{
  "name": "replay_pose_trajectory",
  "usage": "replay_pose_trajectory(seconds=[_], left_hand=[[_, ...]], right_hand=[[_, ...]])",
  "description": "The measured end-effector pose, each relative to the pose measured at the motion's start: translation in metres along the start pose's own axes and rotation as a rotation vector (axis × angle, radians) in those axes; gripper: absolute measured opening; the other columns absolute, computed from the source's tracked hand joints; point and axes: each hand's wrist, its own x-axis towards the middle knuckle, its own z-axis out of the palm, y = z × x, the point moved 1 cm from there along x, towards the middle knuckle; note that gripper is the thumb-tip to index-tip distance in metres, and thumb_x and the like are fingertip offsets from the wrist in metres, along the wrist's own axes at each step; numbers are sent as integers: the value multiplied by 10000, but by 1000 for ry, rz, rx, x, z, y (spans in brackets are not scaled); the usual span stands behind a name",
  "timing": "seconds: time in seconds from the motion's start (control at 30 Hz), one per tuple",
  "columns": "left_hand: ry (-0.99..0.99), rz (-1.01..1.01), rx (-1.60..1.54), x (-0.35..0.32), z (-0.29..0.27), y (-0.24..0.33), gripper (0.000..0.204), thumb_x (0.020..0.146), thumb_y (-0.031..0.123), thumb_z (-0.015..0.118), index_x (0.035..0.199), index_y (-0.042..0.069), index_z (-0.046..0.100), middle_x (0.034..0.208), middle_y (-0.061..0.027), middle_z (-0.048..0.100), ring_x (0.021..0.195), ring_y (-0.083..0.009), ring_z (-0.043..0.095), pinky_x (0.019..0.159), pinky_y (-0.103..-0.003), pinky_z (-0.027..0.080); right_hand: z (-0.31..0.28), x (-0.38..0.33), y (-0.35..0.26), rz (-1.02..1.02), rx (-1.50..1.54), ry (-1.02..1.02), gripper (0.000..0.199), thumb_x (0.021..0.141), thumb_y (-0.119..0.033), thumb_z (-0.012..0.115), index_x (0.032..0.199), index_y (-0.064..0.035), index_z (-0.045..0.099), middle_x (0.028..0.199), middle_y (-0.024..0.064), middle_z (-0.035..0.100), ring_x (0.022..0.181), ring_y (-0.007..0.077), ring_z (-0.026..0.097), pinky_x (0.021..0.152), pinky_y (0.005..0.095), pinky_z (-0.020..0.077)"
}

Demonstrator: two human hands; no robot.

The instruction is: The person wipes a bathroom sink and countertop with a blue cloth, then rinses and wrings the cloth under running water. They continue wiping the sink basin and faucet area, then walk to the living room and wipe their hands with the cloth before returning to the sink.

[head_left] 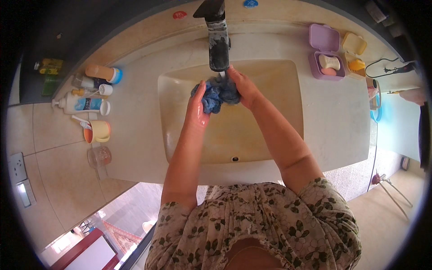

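My left hand [197, 108] and my right hand [245, 88] hold a bunched, wet-looking blue cloth [212, 97] between them, just under the faucet's mouth. The cloth's exact kind does not show. Water seems to run from the dark, worn faucet [219, 51] onto the cloth's right part. The left hand presses the near left side, its thumb pointing up. The right hand closes on the far right side, its fingers partly hidden behind the cloth and its thumb beside the spout. Both hands are above the yellowish sink basin [265, 135], whose drain hole [234, 159] is at the near side.
Along the left stand a white pump bottle [81, 103], an orange bottle with a blue cap [103, 73], a yellow mug with a toothbrush [100, 131] and a clear cup [99, 157]. On the right, a purple soap box [325, 38] and a yellow one [354, 43] stand open with soap.
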Motion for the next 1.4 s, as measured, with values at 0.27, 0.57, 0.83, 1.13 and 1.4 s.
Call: replay_pose_trajectory(seconds=[0.27, 0.57, 0.83, 1.13, 1.4], left_hand=[[-151, 25, -328, 35, -32, -32, 199, 933, 257, 459, 974, 90, 558, 837, -13, 592, 761, -168, 591, 720, -323, 499], [-3, 98, -296, 47, -9, -25, 269, 897, 334, 470, 729, 140, 550, 675, -13, 589, 633, -144, 578, 587, -299, 478], [244, 49, -109, 43, 11, -42, 263, 891, 324, 485, 953, 83, 570, 907, -52, 618, 823, -184, 609, 725, -346, 508], [279, 9, -27, 22, 21, -42, 234, 901, 285, 536, 1013, 85, 584, 909, -40, 627, 806, -176, 618, 725, -316, 511], [-169, -46, 38, 24, -11, 10, 240, 909, 282, 541, 998, 65, 598, 958, -50, 640, 811, -181, 627, 720, -317, 503]], right_hand=[[43, -48, 39, -975, -1191, 146, 284, 866, -342, 573, 914, -64, 610, 873, 140, 632, 775, 321, 609, 687, 386, 478], [38, -21, 35, -792, -1170, 276, 274, 860, -333, 552, 936, -74, 597, 924, 210, 584, 823, 390, 584, 660, 477, 477], [27, 2, 0, -416, -995, 317, 259, 845, -362, 539, 861, -116, 618, 904, 145, 585, 868, 348, 582, 681, 451, 488], [9, 25, 24, -311, -1052, 322, 428, 896, -450, 487, 978, -52, 622, 849, 173, 616, 836, 274, 623, 711, 390, 494], [-27, 8, 27, -28, -271, 58, 375, 932, -388, 488, 971, -39, 619, 872, 34, 630, 719, 145, 583, 648, 324, 481]])
